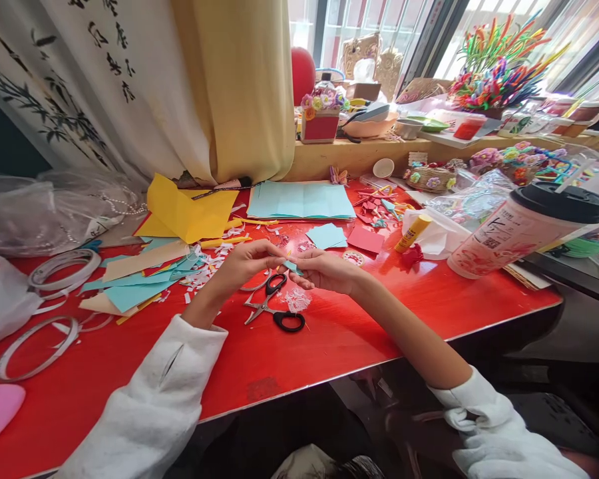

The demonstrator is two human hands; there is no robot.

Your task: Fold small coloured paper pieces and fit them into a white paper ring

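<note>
Both hands meet above the red table point(349, 332), pinching a small light-blue paper piece point(293, 267) between their fingertips. My left hand point(252, 261) holds it from the left, fingers closed. From the right, my right hand point(329, 271) grips the same piece, its lower fingers curled beneath. Just under the hands lie black-handled scissors point(265, 306) with their blades apart. A small heap of pale shreds point(298, 300) sits beside the scissors. Behind the hands are light-blue squares point(327, 235) and a red square point(365, 239).
Blue and tan paper strips point(134, 286), yellow sheets point(192, 209) and tape rings point(37, 349) lie left. A blue stack point(302, 200) lies at the back. Rightward are a glue stick point(412, 233) and a large lidded cup point(519, 229) near the edge.
</note>
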